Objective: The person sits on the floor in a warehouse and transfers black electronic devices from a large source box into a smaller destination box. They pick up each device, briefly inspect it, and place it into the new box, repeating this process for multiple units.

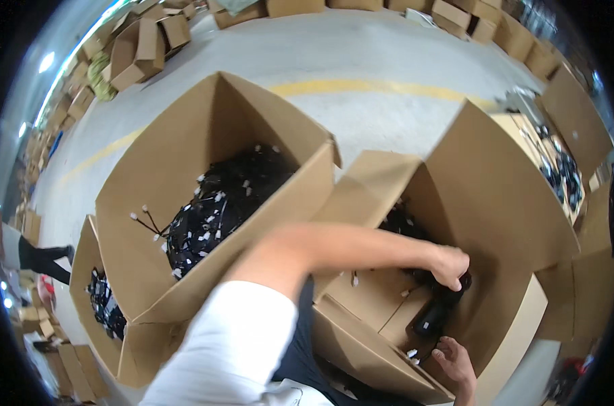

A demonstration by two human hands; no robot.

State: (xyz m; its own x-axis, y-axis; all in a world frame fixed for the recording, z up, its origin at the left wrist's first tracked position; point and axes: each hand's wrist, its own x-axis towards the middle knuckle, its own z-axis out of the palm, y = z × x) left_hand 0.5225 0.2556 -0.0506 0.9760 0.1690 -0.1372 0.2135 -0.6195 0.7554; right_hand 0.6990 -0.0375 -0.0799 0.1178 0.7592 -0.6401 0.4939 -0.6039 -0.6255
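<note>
Black bundle (437, 314), long, rounded, one white spot (425, 325), is sitting inside one carton (503, 196). My left hand (449, 267) is clamping its upper end; my right hand (457, 362), fingers parted, is hovering nearby. Two cartons (145, 162) leftward are holding black heaps (226, 189).

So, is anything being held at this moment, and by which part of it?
The left hand seems to grip the black bundle by its upper end. The right hand is open near the lower end, apparently holding nothing.
</note>
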